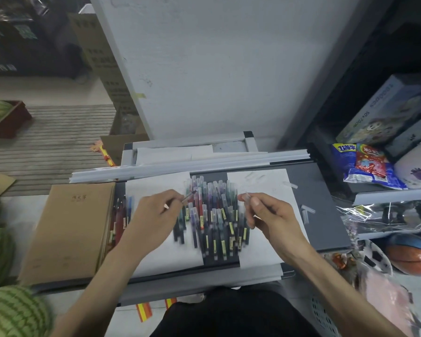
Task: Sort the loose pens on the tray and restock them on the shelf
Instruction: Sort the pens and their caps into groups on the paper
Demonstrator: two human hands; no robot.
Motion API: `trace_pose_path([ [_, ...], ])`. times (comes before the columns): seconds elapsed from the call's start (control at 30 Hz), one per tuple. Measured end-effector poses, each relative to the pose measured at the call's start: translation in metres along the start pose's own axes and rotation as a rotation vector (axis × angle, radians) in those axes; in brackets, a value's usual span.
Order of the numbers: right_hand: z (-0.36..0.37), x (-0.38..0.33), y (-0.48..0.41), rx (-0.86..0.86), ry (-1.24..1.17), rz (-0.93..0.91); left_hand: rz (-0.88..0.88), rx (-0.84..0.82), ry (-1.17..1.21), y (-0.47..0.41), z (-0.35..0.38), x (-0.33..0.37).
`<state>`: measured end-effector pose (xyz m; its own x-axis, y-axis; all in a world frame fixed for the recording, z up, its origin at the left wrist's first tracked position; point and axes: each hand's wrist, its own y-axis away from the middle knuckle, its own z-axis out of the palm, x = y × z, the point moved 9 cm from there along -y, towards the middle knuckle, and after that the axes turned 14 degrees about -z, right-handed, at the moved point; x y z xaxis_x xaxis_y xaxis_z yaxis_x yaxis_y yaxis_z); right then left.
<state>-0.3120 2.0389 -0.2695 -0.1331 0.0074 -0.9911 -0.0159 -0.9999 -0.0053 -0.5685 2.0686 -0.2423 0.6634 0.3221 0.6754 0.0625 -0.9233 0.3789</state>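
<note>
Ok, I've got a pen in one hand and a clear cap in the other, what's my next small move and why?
Probably slide the clear cap in your right hand onto the pen your left hand pinches. Its tip looks bare and points toward the cap, a gap apart, above the pen pile.

Person, seen from above: left hand [153,215] and right hand [270,215] bare, forearms bare, nails short. Lap covered by plain black garment [229,314].
</note>
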Motion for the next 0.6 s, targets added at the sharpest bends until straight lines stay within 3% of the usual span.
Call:
trace_pose_path([
  [0.2,0.016,-0.031,0.009,-0.041,-0.165,-0.021,0.238,-0.085,0.11,0.066,-0.008,0.062],
  [0.37,0.021,-0.057,0.01,-0.123,-0.053,-0.133,0.383,-0.066,0.045,0.077,-0.012,0.078],
  [0.6,0.024,-0.08,0.014,-0.175,0.123,-0.155,0.412,-0.043,0.002,0.08,-0.009,0.079],
])
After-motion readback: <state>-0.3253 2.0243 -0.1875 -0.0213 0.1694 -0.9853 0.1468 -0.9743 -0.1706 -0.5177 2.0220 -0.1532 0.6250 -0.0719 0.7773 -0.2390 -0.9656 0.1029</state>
